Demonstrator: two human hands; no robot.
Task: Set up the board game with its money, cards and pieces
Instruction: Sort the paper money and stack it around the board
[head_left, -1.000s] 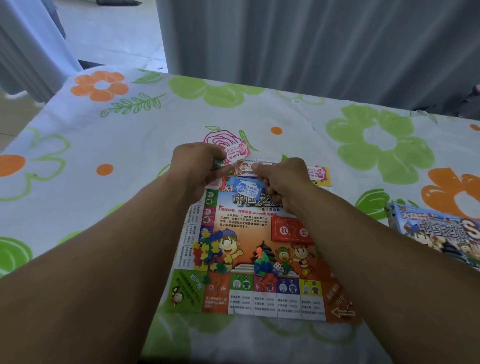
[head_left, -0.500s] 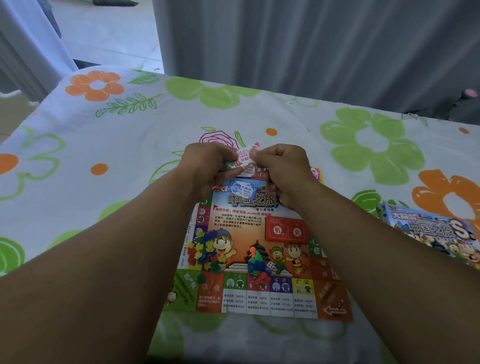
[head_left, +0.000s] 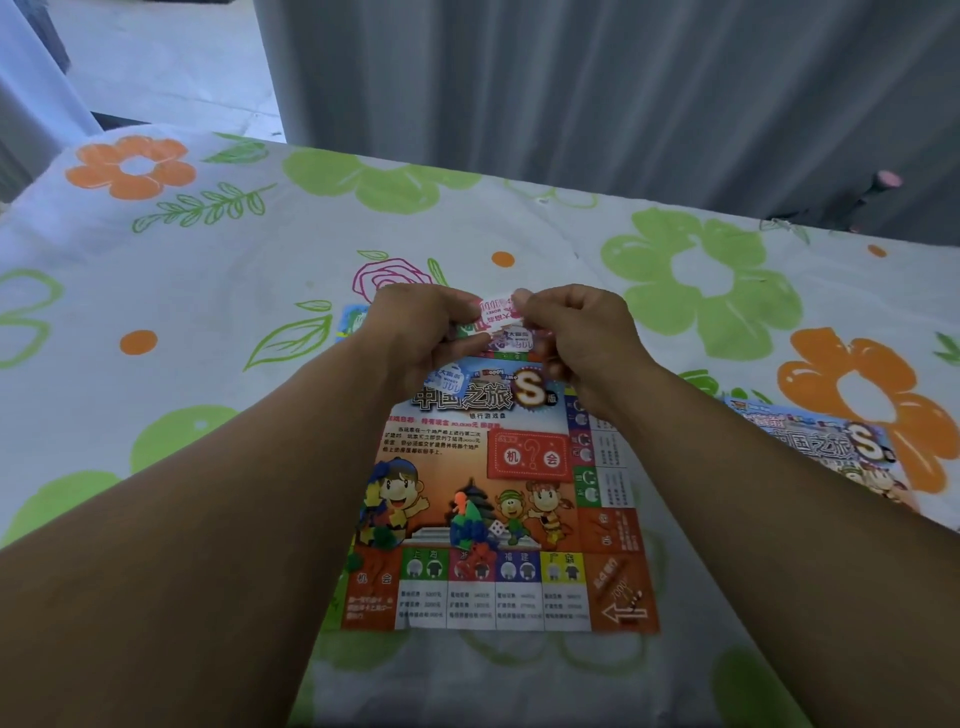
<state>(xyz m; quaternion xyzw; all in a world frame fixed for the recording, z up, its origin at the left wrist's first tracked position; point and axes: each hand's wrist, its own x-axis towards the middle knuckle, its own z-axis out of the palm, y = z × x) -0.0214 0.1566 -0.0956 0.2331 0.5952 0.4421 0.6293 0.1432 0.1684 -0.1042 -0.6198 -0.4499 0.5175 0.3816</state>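
Observation:
A colourful paper game board (head_left: 524, 499) lies flat on the flowered tablecloth in front of me. Over its far edge, my left hand (head_left: 415, 327) and my right hand (head_left: 576, 332) together pinch a small stack of pink-and-white paper money notes (head_left: 496, 312). More notes show under the hands, and a blue note (head_left: 451, 382) lies on the board's title. Small plastic pieces (head_left: 470, 525) and a white die (head_left: 496, 529) sit clustered on the board's middle, with another heap of pieces (head_left: 382, 519) at its left side.
The game box (head_left: 831, 447) lies on the cloth to the right of the board. A blue-green card (head_left: 353, 322) peeks out left of my left hand. Grey curtains hang behind the table's far edge.
My right hand has moved up and left to meet the left hand at the notes, uncovering the board's title area. The view has shifted slightly.

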